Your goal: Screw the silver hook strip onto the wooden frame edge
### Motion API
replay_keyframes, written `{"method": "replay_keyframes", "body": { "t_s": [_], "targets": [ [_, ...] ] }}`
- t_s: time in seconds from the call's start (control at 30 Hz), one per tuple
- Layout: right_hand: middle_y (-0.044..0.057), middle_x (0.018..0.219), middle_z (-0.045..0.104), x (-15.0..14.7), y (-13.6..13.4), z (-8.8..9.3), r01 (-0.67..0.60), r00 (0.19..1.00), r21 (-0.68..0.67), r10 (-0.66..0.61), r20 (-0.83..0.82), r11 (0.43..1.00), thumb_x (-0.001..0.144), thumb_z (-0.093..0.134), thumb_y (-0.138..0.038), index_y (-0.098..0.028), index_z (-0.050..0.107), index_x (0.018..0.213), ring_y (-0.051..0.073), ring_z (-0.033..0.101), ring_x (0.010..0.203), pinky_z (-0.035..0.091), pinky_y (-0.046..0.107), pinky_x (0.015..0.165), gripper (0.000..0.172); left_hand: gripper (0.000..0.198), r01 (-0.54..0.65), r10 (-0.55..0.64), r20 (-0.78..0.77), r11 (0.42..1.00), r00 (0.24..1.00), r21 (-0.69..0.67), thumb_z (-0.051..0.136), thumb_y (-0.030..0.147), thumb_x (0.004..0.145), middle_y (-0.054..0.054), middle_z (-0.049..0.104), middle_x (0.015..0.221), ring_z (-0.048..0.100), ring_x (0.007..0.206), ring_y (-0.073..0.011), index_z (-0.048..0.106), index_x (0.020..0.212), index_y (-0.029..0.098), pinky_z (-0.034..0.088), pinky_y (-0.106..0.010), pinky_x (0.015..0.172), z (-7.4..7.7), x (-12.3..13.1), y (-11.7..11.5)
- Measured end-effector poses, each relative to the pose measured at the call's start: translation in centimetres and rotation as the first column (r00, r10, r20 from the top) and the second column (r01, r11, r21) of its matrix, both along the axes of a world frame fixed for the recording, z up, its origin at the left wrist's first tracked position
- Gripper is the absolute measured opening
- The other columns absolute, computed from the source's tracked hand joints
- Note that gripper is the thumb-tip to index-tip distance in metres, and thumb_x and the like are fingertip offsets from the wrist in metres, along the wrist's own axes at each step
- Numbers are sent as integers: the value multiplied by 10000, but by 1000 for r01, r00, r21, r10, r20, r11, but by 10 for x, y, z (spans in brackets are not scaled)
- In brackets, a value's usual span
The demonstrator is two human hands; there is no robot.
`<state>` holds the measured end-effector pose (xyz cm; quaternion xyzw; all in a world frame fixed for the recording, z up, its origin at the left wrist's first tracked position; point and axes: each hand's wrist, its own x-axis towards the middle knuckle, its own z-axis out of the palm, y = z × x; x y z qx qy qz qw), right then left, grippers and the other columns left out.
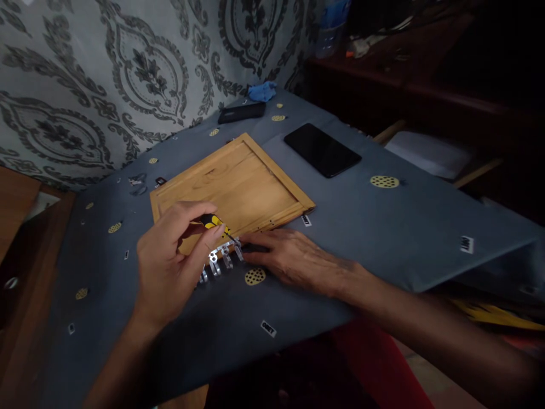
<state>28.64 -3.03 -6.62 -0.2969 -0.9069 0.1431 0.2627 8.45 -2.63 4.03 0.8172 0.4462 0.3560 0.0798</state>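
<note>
Along the panel's near edge: I see a shiny silver metal strip with several hooks (pixel 221 248), its hooks pointing toward the person and its left end partly hidden behind the fingers.
Wooden panel: I have a honey-brown, rectangular, framed board (pixel 238 176) lying flat on the grey-blue cloth with yellow pineapple prints (pixel 340 238).
Left hand: I have the left hand (pixel 164 261) in a narrow pinch, thumb and fingers holding a small black-and-yellow screwdriver (pixel 219 224).
Screwdriver: tilted, its shaft pointing down to the right end of the strip; from my view, I cannot tell whether the tip sits in a screw.
Right hand: I have the right hand (pixel 298 258) low at the board's near edge, fingers beside the strip's right end. A dark object (pixel 256 248) shows at the fingers; I cannot tell whether it is gripped.
Black phone: a flat, glossy, rectangular handset (pixel 322 149) lies right of the board.
Far corner: I note a black rectangular case (pixel 242 112) near a crumpled light-blue cloth (pixel 262 91).
</note>
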Motion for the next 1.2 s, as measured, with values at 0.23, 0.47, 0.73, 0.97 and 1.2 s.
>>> {"method": "replay_keyframes", "body": {
  "t_s": [0.23,0.47,0.73,0.97,1.2],
  "targets": [
    [80,1354,650,0,0,-1,8,1000,25,-7,-19,1000,799,633,20,-216,686,1153,232,690,1090,568,367,896,428,160,10,-6,-36,992,999,123,705,213,894,17,690,947,672,884,-155,655,1027,286,598,-316,751,-4,1,1],
    [78,1351,650,1,-1,-1,8,1000,16,-8,3,1000,809,628,10,-220,682,1161,227,684,1098,565,367,902,424,117,-20,36,-128,992,991,122,692,290,915,52,751,920,718,816,-145,678,1026,325,613,-311,760,3,-3,4],
    [78,1348,653,-1,1,1,3,1000,-5,-3,15,1000,846,600,2,-215,694,1158,231,681,1114,561,382,934,391,165,125,-121,-147,992,982,20,699,248,906,75,784,975,748,847,-149,719,1041,341,633,-304,797,11,-13,22],
    [94,1325,662,0,1,0,-4,1000,-8,4,-3,1000,853,596,-6,-210,694,1145,236,694,1073,578,397,893,369,222,268,-285,-110,952,952,-144,705,229,897,67,786,1026,761,874,-167,742,1063,373,640,-306,776,20,-20,36],
    [76,1352,647,0,1,0,-4,1000,-8,4,15,1000,840,625,-5,-223,678,1166,226,692,1078,572,382,910,395,265,294,-311,-125,946,942,-137,690,188,900,43,780,1045,748,915,-160,724,1105,352,624,-297,807,19,-23,34]
  ]
}}
